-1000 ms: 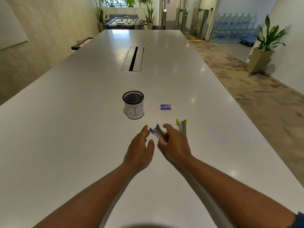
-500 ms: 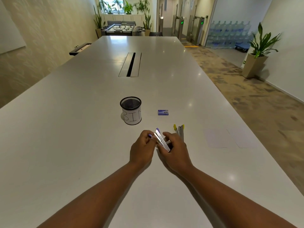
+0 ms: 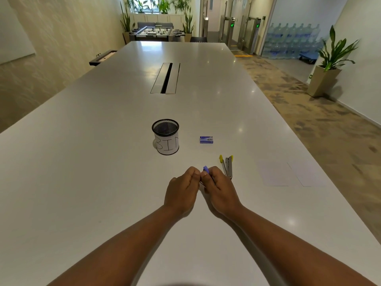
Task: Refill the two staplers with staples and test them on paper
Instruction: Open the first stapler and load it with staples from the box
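purple stapler (image 3: 205, 169) gripped between left hand (image 3: 181, 188) and right hand (image 3: 219, 187), both curled round it

- The room is bright, with daylight coming from the window (image 3: 144, 5) far away.
- The white tabletop (image 3: 82, 182) is shiny, with small round light spots and a big pale glare at its far end.
- Soft shadows sit under the hands (image 3: 201, 187).
- The edges bend and look a little blurry.

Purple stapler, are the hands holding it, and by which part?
Both hands, left and right, grip the purple stapler around its body; only its purple tip shows.
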The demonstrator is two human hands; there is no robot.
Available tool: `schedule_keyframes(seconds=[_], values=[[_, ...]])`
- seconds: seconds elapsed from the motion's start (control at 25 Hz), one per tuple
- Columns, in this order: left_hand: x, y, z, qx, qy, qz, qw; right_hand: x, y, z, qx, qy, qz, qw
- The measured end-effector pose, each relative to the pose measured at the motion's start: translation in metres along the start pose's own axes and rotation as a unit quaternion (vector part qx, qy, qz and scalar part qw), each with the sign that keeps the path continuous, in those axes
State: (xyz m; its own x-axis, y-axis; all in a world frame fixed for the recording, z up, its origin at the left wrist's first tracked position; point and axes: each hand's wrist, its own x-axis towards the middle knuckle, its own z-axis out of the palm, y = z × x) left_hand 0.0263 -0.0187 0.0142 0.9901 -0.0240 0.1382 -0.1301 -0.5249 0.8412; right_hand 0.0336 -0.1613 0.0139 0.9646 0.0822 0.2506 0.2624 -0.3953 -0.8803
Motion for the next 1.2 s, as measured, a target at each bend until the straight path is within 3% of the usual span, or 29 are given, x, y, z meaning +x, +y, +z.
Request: schedule_keyframes(seconds=[0.2, 0.32, 0.48, 0.76, 0.96, 1.2], values=[[0.001, -0.004, 0.002, -0.042, 0.002, -0.011, 0.999, -0.002, -0.003, -0.003, 0.103, 0.048, 0.023, 0.993], [0.006, -0.005, 0.001, -0.146, 0.004, -0.034, 0.989, -0.004, -0.002, 0.0, 0.129, 0.07, 0.015, 0.989], [0.013, -0.004, -0.003, -0.22, 0.048, -0.058, 0.973, -0.009, -0.002, -0.001, 0.074, 0.086, -0.001, 0.994], [0.024, -0.005, 0.0, -0.21, 0.158, -0.13, 0.956, -0.023, -0.002, -0.011, 0.028, 0.147, 0.019, 0.989], [0.029, -0.011, 0.004, -0.09, 0.139, -0.117, 0.979, -0.032, 0.002, -0.015, -0.047, 0.155, 0.057, 0.985], [0.043, -0.015, 0.005, 0.102, 0.098, -0.074, 0.987, -0.031, 0.004, -0.014, -0.164, 0.097, 0.006, 0.982]])
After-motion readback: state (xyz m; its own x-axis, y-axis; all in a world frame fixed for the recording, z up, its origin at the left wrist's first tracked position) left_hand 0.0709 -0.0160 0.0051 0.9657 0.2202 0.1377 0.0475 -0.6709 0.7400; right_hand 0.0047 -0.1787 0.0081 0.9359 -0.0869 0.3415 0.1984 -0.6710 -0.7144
